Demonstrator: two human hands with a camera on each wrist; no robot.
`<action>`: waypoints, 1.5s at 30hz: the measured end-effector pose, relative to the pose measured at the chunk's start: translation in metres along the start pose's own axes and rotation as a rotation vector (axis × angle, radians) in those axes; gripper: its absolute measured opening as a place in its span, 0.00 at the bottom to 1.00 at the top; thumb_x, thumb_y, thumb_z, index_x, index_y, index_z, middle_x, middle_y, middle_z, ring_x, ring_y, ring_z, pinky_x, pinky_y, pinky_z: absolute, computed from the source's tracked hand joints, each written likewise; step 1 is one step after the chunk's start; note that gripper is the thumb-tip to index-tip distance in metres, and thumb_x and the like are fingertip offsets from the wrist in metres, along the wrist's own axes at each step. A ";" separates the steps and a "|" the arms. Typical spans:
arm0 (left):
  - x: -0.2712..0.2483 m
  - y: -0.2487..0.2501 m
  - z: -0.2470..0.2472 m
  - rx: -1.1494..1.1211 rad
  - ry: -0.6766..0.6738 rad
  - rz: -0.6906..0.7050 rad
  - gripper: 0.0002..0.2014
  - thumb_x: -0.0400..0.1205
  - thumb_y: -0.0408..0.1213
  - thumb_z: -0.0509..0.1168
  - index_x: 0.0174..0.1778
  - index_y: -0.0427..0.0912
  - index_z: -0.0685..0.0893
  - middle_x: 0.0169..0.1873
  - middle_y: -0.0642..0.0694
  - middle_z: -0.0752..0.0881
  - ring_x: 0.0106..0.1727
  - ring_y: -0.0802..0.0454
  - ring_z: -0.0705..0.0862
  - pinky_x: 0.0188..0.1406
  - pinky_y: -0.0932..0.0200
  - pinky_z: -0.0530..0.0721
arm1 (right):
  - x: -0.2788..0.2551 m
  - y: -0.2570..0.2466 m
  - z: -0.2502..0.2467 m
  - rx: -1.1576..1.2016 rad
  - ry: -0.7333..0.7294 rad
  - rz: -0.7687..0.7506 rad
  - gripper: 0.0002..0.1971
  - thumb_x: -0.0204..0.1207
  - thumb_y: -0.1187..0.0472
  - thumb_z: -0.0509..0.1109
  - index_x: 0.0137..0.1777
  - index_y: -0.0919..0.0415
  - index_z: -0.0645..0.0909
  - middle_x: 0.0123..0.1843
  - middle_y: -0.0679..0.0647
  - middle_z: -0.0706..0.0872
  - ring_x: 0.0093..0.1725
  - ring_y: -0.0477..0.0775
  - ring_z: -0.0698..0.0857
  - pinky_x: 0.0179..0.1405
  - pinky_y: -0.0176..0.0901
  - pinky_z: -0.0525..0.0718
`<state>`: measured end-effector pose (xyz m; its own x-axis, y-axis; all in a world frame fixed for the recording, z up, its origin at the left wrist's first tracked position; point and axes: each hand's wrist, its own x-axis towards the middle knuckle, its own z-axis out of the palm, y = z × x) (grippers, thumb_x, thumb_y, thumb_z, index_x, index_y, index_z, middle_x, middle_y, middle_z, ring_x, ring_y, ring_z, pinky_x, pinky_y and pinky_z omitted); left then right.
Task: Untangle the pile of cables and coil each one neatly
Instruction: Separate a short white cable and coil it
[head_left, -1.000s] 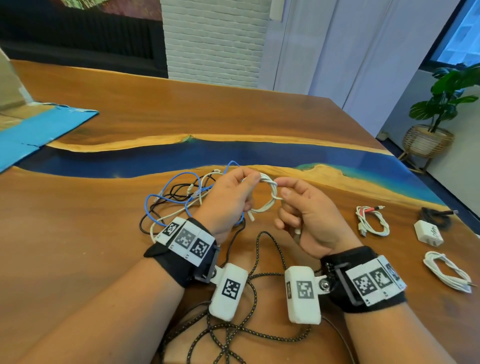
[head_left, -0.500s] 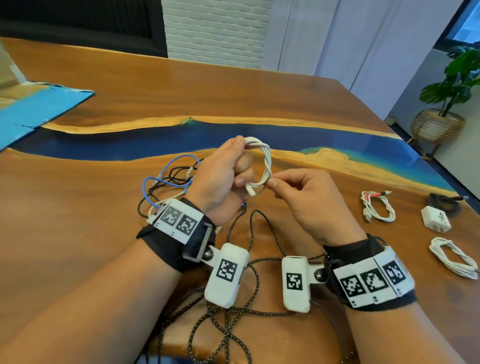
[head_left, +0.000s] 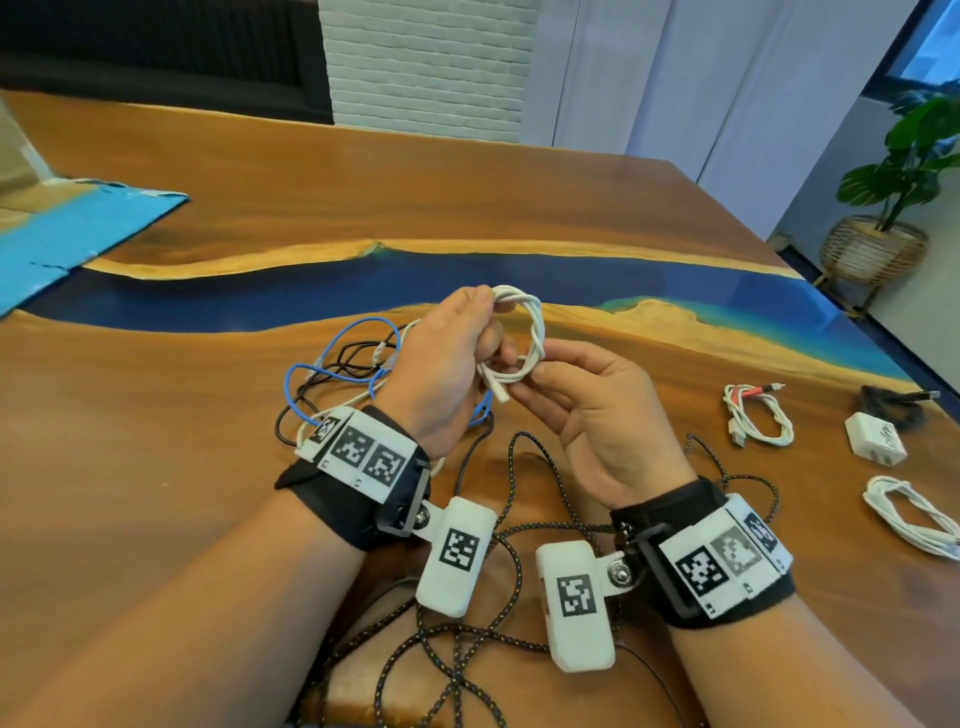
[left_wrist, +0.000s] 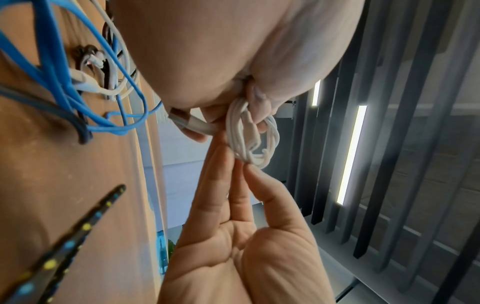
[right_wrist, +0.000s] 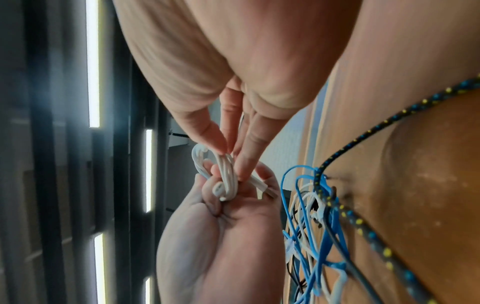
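Note:
A small coil of white cable (head_left: 530, 332) (left_wrist: 253, 135) (right_wrist: 223, 174) is held above the table between both hands. My left hand (head_left: 457, 364) grips its upper and left side, with a plug end sticking out below the fingers. My right hand (head_left: 576, 410) pinches the coil's lower right part with thumb and fingertips. Behind the left wrist a tangle of blue, black and white cables (head_left: 343, 374) (right_wrist: 314, 232) lies on the wooden table (head_left: 156, 467). A black braided cable (head_left: 493, 629) with coloured flecks sprawls under both wrists.
At the right lie a coiled white-and-red cable (head_left: 758, 415), a white charger block (head_left: 875, 439), a black coiled cable (head_left: 893, 402) and another white coil (head_left: 909, 514). A blue sheet (head_left: 67, 234) lies at the far left. A potted plant (head_left: 893, 192) stands beyond the table.
Both hands have lifted the white coil up off the pile. The right hand went from a closed fist on the cable to a fingertip pinch on the coil's lower side.

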<state>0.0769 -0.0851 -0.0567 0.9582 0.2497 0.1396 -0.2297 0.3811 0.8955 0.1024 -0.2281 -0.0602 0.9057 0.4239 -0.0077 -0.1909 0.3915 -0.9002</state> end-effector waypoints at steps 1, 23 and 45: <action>0.001 0.000 -0.002 0.018 0.004 0.001 0.14 0.94 0.41 0.51 0.62 0.35 0.77 0.26 0.50 0.68 0.33 0.50 0.75 0.37 0.54 0.79 | 0.000 -0.001 -0.001 0.034 -0.012 0.028 0.12 0.78 0.77 0.70 0.60 0.74 0.86 0.55 0.70 0.92 0.53 0.63 0.93 0.54 0.48 0.92; -0.004 -0.005 0.000 0.343 -0.028 0.132 0.03 0.84 0.30 0.70 0.47 0.36 0.89 0.33 0.54 0.89 0.35 0.63 0.84 0.36 0.70 0.79 | 0.007 -0.007 -0.013 0.114 0.006 0.011 0.15 0.78 0.79 0.66 0.60 0.64 0.81 0.43 0.59 0.92 0.40 0.53 0.91 0.46 0.46 0.89; -0.002 -0.001 -0.010 0.165 -0.068 -0.201 0.07 0.84 0.40 0.69 0.44 0.43 0.91 0.35 0.45 0.80 0.35 0.51 0.79 0.38 0.53 0.73 | 0.004 -0.008 -0.015 -0.111 -0.205 -0.087 0.19 0.74 0.84 0.68 0.59 0.66 0.76 0.38 0.57 0.90 0.36 0.53 0.89 0.36 0.43 0.87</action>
<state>0.0737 -0.0774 -0.0621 0.9923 0.1209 -0.0253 -0.0077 0.2652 0.9642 0.1134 -0.2413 -0.0598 0.8190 0.5539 0.1498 -0.0629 0.3462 -0.9361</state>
